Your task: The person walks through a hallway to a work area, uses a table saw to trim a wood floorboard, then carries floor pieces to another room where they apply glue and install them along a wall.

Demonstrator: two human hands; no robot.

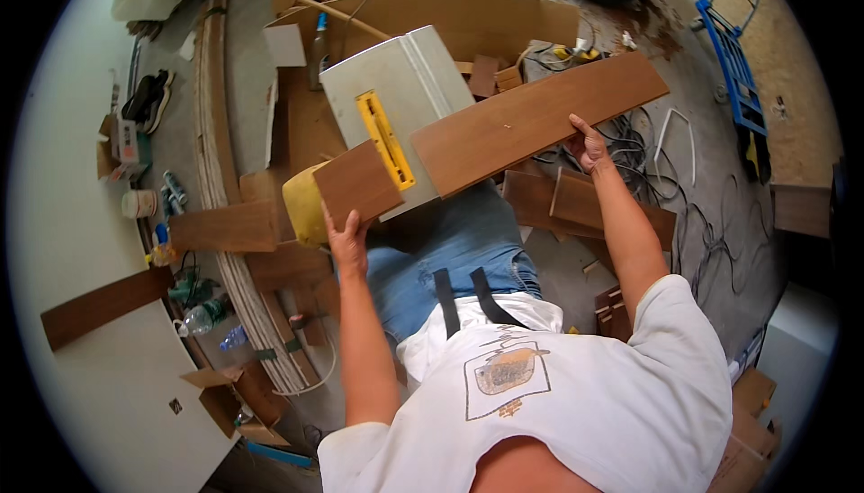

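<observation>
My left hand (349, 237) grips the near left corner of a short brown wooden board (355, 178). My right hand (585, 142) holds the near edge of a long brown plank (540, 120), which slants up to the right. Between and behind both pieces is a silver metal plate (400, 79) with a yellow slotted insert (376, 120), partly hidden by the wood. A yellow object (301, 214) sits at the plate's left, behind the short board. My jeans-clad legs (441, 241) are below the plate.
Loose planks (216, 228) lie left and right (526, 201), with long strips (211, 88) along the left. Black cables (643, 160) tangle at the right, beside a blue hand truck (733, 70). Cardboard (450, 12) stands behind the plate. Bottles (202, 318) and an open box (243, 403) sit lower left.
</observation>
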